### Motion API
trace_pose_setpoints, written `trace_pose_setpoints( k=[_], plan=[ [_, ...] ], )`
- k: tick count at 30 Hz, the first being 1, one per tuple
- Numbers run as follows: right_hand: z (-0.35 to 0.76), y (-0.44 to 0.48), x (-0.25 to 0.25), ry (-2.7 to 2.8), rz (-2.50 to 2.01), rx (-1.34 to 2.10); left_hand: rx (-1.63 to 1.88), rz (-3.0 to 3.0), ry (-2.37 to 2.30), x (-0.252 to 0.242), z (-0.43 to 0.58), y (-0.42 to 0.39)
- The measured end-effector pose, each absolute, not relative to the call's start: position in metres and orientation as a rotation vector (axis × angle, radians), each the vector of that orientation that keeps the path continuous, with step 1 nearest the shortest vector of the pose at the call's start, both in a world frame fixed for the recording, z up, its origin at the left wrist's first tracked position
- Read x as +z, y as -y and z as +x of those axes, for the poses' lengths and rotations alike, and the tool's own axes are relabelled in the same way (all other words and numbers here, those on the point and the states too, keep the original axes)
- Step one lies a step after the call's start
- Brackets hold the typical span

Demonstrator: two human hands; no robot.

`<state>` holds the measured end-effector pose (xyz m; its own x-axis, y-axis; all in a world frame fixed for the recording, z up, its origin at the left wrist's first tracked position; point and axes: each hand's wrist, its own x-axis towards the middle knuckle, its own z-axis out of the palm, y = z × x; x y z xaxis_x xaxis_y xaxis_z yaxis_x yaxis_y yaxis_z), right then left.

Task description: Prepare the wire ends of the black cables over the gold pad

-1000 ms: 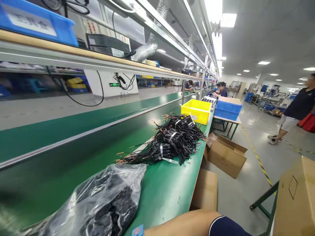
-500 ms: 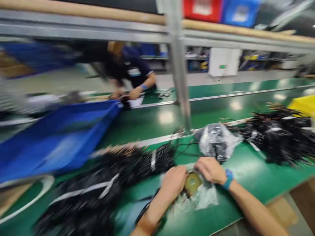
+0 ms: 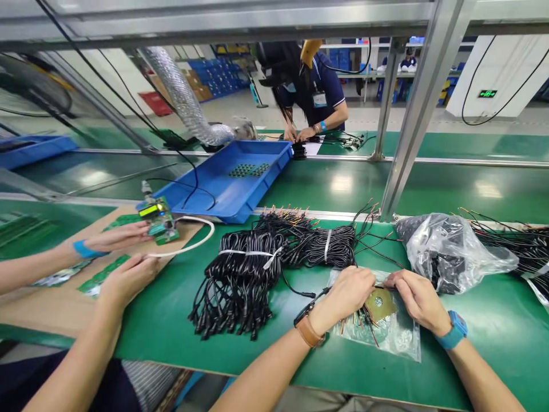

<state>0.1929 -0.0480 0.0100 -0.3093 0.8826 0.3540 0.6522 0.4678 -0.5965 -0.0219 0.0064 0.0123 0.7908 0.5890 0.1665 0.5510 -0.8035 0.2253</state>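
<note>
My left hand [image 3: 354,292], with a brown watch strap at its wrist, has its fingers closed on a thin black cable [image 3: 379,286]. On the other side, my right hand [image 3: 418,297], with a blue band below it, pinches toward the same cable's end; its fingertips partly hide what they grip. Just below the fingers lies a brass-coloured plate [image 3: 381,307] with a round centre. It rests on a clear plastic bag [image 3: 405,343]. Several bare-ended coloured wires [image 3: 369,323] spread over the bag beside my left hand.
Tied bundles of black cables [image 3: 246,257] lie left of my hands. A plastic bag of black parts [image 3: 446,252] sits at right, near a metal post [image 3: 418,114]. Behind is a blue tray [image 3: 206,197]. At left, a co-worker's hands hold a circuit board [image 3: 160,220] and white cable [image 3: 195,247].
My view has swung left and sharpened, bringing the neighbouring co-worker's hands and circuit board into sight. My hands stay close together over the brass-coloured plate.
</note>
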Motion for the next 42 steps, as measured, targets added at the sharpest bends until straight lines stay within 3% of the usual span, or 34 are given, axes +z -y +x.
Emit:
trace_pose_setpoints(
  k=[4, 10, 17, 25, 42],
  plan=[
    [0.193, 0.049, 0.010, 2.026, -1.261, 0.539, 0.403, 2.737, -0.921, 0.015, -0.025, -0.006],
    [0.195, 0.052, 0.010, 1.520, -1.348, 0.649, 0.742, 2.459, -0.766, 0.024, -0.029, 0.002],
    [0.180, 0.054, 0.010, 1.323, -1.251, 1.082, 1.087, 2.226, -0.502, 0.031, -0.027, 0.006],
    [0.172, 0.057, 0.017, 1.160, -1.095, 1.346, 1.216, 2.098, -0.723, 0.031, -0.024, 0.010],
    [0.171, 0.055, 0.014, 1.156, -1.043, 1.399, 1.123, 2.032, -0.826, 0.023, -0.019, 0.011]
  ],
)
